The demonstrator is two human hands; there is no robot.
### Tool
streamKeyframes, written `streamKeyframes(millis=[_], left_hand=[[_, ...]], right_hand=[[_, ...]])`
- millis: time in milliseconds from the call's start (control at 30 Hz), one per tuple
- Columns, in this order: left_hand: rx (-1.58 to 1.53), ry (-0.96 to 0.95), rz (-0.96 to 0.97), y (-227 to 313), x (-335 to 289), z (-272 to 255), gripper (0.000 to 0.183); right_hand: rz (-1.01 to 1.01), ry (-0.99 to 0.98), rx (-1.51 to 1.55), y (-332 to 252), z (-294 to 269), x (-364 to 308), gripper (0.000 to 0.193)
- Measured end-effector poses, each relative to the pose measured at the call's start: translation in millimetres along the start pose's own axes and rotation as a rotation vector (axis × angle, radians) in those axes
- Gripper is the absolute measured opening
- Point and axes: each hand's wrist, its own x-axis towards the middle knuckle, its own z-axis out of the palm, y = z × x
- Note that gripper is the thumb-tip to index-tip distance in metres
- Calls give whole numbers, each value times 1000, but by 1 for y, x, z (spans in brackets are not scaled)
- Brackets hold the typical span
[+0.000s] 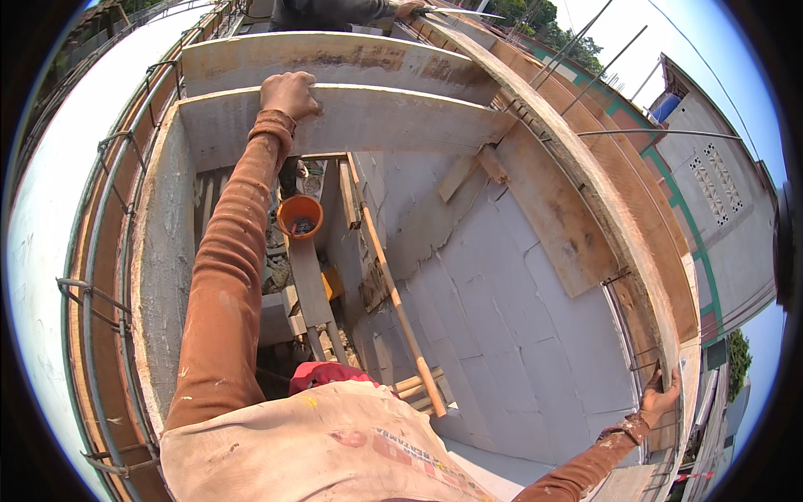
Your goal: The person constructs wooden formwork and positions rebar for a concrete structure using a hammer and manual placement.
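Stained shirt (335,443) closest, left hand (288,94) curled over grey wall top (376,117), right hand (661,397) gripping curved wooden formwork board (602,209).

wall: grey block wall (502,309), partly plastered, in sun
bucket: orange bucket (299,216) far below, left of wall
pole: wooden pole (400,311) leaning against wall
building: grey building (711,184) right of wall
sky: clear, bright
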Motion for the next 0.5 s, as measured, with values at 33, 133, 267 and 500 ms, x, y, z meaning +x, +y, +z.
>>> streamKeyframes(millis=[33,133,267,500], left_hand=[[9,2,2,0,0,0,57],[9,29,16,-1,0,2,55],[3,62,11,-2,0,4,56],[-2,58,6,-2,1,7,57]], right_hand=[[-10,5,-29,0,1,0,34],[23,-21,-18,-3,5,-2,36],[-3,-14,-42,-4,12,-5,37],[-44,35,-49,-1,23,-11,38]])
